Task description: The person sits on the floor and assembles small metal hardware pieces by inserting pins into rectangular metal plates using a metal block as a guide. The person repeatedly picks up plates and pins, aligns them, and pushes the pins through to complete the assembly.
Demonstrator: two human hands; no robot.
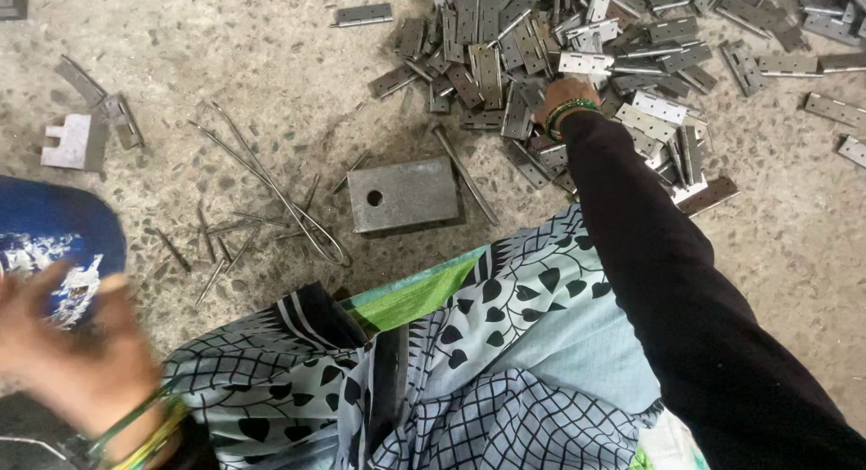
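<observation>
Amid hinge pile (586, 64), right hand (561, 96)

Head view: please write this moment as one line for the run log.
right hand: reaching into hinge pile | left hand: blurred, near blue object | metal block: on floor

Open bare floor (244, 46) at upper left, passable. Blocked at top right by a dense pile of metal hinges (577, 55). Centre obstructed by a steel block (401, 193), beside loose rods (271, 181) scattered across the concrete; patterned cloth (433, 380) below.
</observation>
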